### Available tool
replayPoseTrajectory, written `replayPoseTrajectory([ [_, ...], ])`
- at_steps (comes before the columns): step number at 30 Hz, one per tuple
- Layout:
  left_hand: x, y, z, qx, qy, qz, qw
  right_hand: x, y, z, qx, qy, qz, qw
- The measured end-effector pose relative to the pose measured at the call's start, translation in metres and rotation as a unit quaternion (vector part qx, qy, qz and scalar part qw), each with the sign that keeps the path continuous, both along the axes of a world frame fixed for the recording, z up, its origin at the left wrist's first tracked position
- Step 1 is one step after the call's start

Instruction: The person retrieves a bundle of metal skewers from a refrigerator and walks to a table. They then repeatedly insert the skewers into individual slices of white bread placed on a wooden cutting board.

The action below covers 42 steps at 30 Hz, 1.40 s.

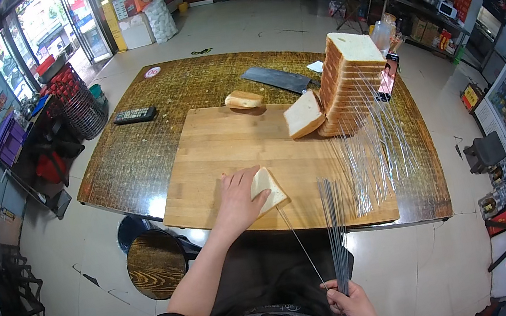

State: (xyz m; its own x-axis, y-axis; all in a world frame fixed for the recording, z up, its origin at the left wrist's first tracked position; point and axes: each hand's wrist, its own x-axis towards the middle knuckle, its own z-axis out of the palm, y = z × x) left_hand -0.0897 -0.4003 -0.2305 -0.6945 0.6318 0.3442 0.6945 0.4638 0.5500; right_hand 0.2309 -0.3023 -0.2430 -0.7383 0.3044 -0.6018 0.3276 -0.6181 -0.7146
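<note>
My left hand [240,200] lies over a white bread slice [274,196], holding it flat on a wooden cutting board [226,147]. In my right hand [354,303] is an upright bundle of thin metal skewers [335,224]. A single skewer [302,246] slants from the right fingertips to the slice's near corner; whether its tip has gone in cannot be seen. To the right rises a tall stack of bread slices [343,81] with several skewers [375,146] sticking out towards me. Another slice [304,114] leans against its base, and a bread end piece [244,99] rests at the board's far edge.
A cleaver [277,79] lies behind the board on the brown table [183,81]. A remote control [135,116] is at the left. A phone [389,77] and plastic cups [383,36] stand beyond the stack. A round stool [157,264] sits at the table's near left.
</note>
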Motion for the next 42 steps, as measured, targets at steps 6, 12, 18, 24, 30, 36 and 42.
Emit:
replayPoseTrajectory([
  [6, 0.003, 0.000, 0.005, -0.007, -0.014, 0.001, 1.000, -0.014, 0.003, 0.009, 0.008, -0.018, 0.001, 1.000],
  [12, -0.001, -0.001, -0.001, 0.000, -0.001, -0.016, 1.000, -0.042, 0.006, 0.007, 0.021, 0.020, 0.008, 1.000],
  [18, 0.000, -0.001, -0.002, -0.002, 0.014, -0.013, 1.000, -0.068, 0.005, 0.005, 0.012, 0.047, -0.014, 0.999],
  [24, 0.001, -0.002, -0.001, -0.009, 0.003, -0.017, 1.000, -0.090, 0.005, 0.006, 0.033, 0.062, -0.004, 0.998],
  [30, -0.002, -0.002, -0.007, 0.006, 0.014, -0.026, 1.000, -0.106, 0.007, -0.001, 0.035, 0.088, 0.001, 0.996],
  [36, 0.001, 0.001, -0.001, 0.024, 0.005, -0.009, 1.000, -0.104, 0.010, -0.007, 0.164, 0.058, 0.010, 0.985],
  [42, 0.026, 0.009, 0.032, 0.177, -0.353, -0.006, 0.919, -0.073, 0.010, 0.022, 0.318, 0.026, 0.060, 0.946],
])
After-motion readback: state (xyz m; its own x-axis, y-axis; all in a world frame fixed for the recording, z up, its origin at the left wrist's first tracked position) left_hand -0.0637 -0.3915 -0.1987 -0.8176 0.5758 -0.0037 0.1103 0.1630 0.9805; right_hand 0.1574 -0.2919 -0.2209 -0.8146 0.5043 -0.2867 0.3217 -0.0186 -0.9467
